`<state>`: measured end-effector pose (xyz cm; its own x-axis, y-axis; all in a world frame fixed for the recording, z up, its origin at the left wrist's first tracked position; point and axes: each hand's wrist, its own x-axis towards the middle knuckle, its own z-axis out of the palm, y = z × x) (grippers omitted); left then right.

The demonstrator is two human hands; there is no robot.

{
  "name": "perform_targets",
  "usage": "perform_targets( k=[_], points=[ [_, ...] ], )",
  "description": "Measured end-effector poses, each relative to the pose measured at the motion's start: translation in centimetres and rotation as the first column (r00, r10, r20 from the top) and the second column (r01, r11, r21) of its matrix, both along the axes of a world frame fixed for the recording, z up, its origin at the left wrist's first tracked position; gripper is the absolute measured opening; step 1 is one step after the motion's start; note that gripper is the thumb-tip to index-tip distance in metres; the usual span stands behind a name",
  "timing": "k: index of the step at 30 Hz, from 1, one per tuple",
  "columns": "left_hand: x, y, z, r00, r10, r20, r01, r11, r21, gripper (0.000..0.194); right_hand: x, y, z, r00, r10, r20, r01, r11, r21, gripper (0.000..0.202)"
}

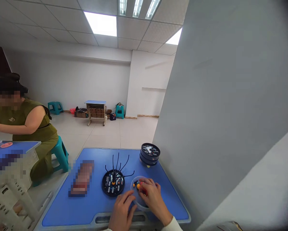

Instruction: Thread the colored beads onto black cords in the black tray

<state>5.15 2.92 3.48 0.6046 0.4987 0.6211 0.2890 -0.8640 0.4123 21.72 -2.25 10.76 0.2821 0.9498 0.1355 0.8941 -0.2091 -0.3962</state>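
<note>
head view: right fingers (145,187) reach into a bowl (131,188) holding small balls (138,185).

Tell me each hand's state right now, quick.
Left hand: loosely open beside the bowl.
Right hand: curled over the bowl; cannot tell if it holds anything.

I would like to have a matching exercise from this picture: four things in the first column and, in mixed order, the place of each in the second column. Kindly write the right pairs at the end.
Things
1. right hand
2. left hand
3. black disc with wires
4. dark round stack

Places
A. near the far right corner of the blue table
B. over the clear bowl
C. on the table, to the left of the bowl
D. at the near left edge of the bowl

Right pairs: 1-B, 2-D, 3-C, 4-A
</note>
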Motion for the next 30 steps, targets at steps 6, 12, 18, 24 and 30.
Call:
perform_targets(
  k=[6, 12, 18, 24, 30],
  points=[
    [0.0, -0.3, 0.1, 1.000, 0.005, 0.005, -0.005, 1.000, -0.006, 0.021, -0.5, 1.4, 0.5, 0.992, 0.028, 0.125, -0.035, 0.998, 0.054, 0.015],
    [0.1, -0.1, -0.2, 1.000, -0.005, 0.020, 0.005, 1.000, -0.013, 0.023, -0.8, 2.9, 0.2, 0.984, 0.091, 0.150, -0.094, 0.995, 0.013, 0.016],
    [0.0, 0.0, -0.2, 1.000, -0.021, 0.020, 0.023, 0.993, -0.114, 0.023, -0.4, 2.4, -0.5, 0.989, 0.116, 0.089, -0.119, 0.992, 0.031, 0.021],
    [-0.1, -0.1, 0.0, 0.996, -0.031, 0.079, 0.053, 0.957, -0.285, 0.029, 0.7, 1.7, -0.2, 0.996, 0.062, -0.068, -0.051, 0.988, 0.143, 0.018],
    [0.1, 0.1, 0.3, 0.964, -0.006, 0.264, 0.144, 0.851, -0.506, 0.031, 0.7, 1.0, 0.2, 0.948, 0.084, -0.307, -0.011, 0.972, 0.233, 0.022]
  ],
)
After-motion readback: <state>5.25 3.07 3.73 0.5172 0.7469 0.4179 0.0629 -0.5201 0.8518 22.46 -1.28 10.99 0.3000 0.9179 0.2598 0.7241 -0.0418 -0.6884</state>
